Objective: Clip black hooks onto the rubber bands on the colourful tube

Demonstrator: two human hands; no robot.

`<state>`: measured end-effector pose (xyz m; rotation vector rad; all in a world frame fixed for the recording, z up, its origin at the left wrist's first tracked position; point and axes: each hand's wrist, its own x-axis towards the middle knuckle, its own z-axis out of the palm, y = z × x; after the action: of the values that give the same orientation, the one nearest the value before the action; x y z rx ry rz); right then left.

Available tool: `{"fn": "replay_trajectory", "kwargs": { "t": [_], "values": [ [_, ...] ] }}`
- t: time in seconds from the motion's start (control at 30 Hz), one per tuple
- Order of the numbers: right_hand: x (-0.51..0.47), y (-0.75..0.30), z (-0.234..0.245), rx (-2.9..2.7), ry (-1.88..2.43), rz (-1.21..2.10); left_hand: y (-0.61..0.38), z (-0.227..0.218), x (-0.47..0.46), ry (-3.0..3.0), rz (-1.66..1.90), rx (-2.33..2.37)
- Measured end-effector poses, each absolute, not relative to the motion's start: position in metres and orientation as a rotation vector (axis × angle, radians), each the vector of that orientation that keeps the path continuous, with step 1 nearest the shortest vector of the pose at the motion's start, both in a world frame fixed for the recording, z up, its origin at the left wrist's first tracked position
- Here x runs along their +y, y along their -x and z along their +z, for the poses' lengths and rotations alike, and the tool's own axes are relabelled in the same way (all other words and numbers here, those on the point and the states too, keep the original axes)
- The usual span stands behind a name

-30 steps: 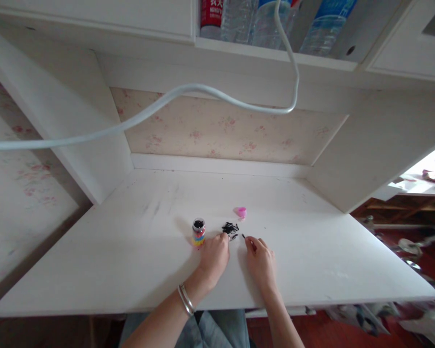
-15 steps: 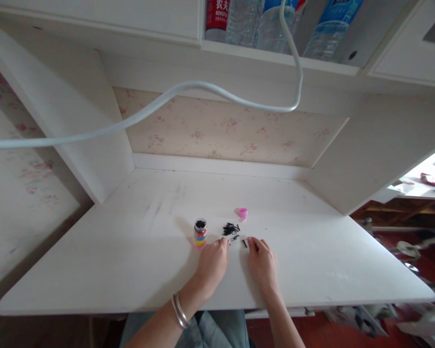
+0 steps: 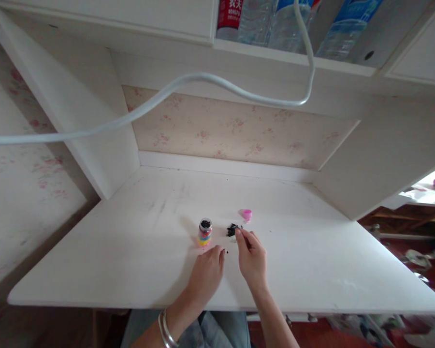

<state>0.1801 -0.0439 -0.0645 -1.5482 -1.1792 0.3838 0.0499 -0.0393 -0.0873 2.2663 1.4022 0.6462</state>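
A small jar (image 3: 205,232) with coloured bands and black bits at its top stands on the white desk (image 3: 137,251). Right of it lies a little heap of tiny black pieces (image 3: 233,229), and a pink lid (image 3: 247,214) lies just beyond. My right hand (image 3: 251,257) reaches to the heap with its fingertips pinched at its near edge. My left hand (image 3: 206,273) rests on the desk below the jar, fingers curled, with a tiny black piece at its fingertips. A silver bangle is on my left wrist.
A white cable (image 3: 174,92) hangs across the alcove above the desk. Plastic bottles (image 3: 293,24) stand on the shelf overhead. White side panels close in the desk on both sides. A wooden floor with clutter shows at the right.
My right hand moved forward and left to the heap of black pieces. My left hand drew back toward me, away from the heap. The view shifted slightly.
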Motion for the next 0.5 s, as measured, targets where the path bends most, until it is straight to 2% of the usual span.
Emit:
{"fn": "replay_trajectory", "kwargs": {
  "t": [0.2,0.5],
  "values": [
    [-0.020,-0.141,-0.027,-1.337,1.419,0.392,-0.046,-0.097,-0.041,-2.203,0.723,1.402],
    [-0.013,-0.130,-0.025,-1.404,1.406,0.385,-0.044,-0.103,-0.039,-2.175,0.720,1.363]
  ]
}}
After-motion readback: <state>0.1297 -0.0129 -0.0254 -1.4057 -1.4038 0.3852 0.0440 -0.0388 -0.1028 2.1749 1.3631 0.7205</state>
